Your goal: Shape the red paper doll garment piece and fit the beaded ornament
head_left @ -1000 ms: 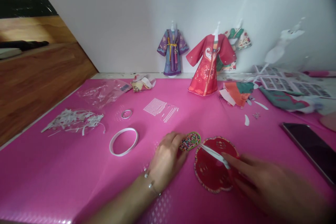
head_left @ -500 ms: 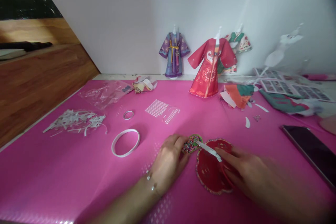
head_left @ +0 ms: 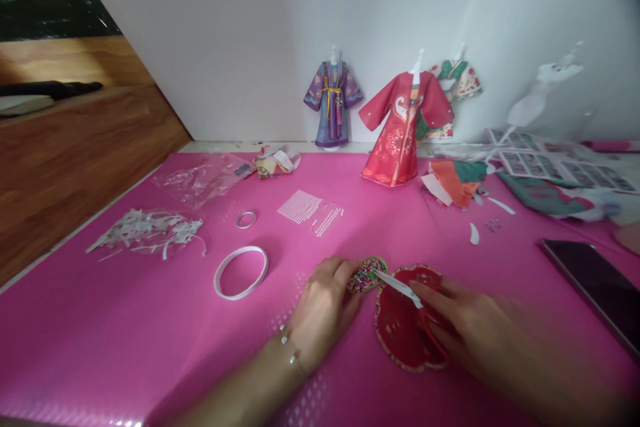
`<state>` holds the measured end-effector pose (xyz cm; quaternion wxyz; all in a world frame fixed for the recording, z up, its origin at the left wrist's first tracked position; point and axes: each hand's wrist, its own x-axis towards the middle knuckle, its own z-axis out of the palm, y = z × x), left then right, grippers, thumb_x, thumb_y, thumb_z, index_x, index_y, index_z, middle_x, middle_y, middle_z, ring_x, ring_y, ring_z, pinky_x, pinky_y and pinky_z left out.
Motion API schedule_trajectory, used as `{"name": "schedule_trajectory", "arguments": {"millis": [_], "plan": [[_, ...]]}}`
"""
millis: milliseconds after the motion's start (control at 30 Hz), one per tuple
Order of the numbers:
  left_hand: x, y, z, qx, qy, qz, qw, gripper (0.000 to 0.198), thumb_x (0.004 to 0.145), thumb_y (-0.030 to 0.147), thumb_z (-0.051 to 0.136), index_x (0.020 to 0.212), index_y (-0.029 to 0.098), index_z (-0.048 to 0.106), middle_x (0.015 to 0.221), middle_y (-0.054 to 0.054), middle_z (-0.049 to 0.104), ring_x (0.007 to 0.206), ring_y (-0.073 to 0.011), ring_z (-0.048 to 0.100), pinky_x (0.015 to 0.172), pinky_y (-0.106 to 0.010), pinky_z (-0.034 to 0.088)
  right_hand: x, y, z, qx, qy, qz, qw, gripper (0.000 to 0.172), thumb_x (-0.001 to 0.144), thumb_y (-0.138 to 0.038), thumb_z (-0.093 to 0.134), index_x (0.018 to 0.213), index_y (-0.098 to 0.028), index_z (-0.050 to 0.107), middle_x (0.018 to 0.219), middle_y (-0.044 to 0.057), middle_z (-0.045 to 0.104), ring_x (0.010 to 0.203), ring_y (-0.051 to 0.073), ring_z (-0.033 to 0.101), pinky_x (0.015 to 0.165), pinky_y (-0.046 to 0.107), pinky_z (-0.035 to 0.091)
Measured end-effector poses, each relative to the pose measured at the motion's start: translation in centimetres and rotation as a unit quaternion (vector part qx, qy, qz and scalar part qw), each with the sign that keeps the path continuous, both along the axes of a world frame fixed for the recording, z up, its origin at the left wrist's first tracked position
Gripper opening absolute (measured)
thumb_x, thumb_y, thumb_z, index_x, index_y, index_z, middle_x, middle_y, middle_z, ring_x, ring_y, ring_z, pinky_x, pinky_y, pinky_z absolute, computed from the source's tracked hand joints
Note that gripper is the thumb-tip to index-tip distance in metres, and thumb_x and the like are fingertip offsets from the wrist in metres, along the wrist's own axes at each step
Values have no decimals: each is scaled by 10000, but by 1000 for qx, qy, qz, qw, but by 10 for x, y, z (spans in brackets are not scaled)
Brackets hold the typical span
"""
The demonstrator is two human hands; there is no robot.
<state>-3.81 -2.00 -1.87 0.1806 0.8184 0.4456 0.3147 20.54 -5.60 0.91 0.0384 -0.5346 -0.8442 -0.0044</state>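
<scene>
My left hand (head_left: pixel 320 310) rests on the pink mat, its fingertips pressed on a small oval paper piece (head_left: pixel 367 273) with a speckled pattern. My right hand (head_left: pixel 470 333) pinches a thin white strip (head_left: pixel 397 283), whose tip points at the oval piece. Under the right hand lies a red scalloped paper cutout (head_left: pixel 405 330) with a patterned edge. The right hand is blurred by motion.
White tape ring (head_left: pixel 241 271), small metal ring (head_left: pixel 245 219), sticker-dot sheet (head_left: pixel 299 205), white paper scraps (head_left: pixel 145 230) and a clear bag (head_left: pixel 197 177) lie left. Paper robes, purple (head_left: pixel 333 97) and red (head_left: pixel 403 123), stand at the wall. A dark phone (head_left: pixel 595 283) lies right.
My right hand moved left with the white strip, bringing its tip from over the red cutout to the oval piece. The left hand stayed put.
</scene>
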Motion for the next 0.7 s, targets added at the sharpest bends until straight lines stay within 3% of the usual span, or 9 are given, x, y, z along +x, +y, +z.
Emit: {"name": "schedule_trajectory", "arguments": {"millis": [233,367,700], "plan": [[0,0,1,-8,8,4,1000,341,838,97,640,1156,196,568,1051,-77,659,954,-247,633,843,-422,569,0,2,4,-48,-21,0,999,417,964,-293,379,1296,-240,626,949,69,760,552,192,692,440,281,485],[0,0,2,-12,10,6,1000,323,839,104,639,1142,192,574,1049,-80,659,951,-244,635,843,-417,568,-2,4,10,-53,1,10,999,370,941,-266,428,1229,-233,657,919,60,762,576,182,698,473,263,505],[-1,0,1,-21,6,1,1000,317,853,110,616,1154,197,571,1055,-80,650,962,-243,630,861,-425,561,-1,3,8,14,-3,37,999,322,878,-207,521,1148,-212,696,827,28,766,498,176,681,391,271,472]]}}
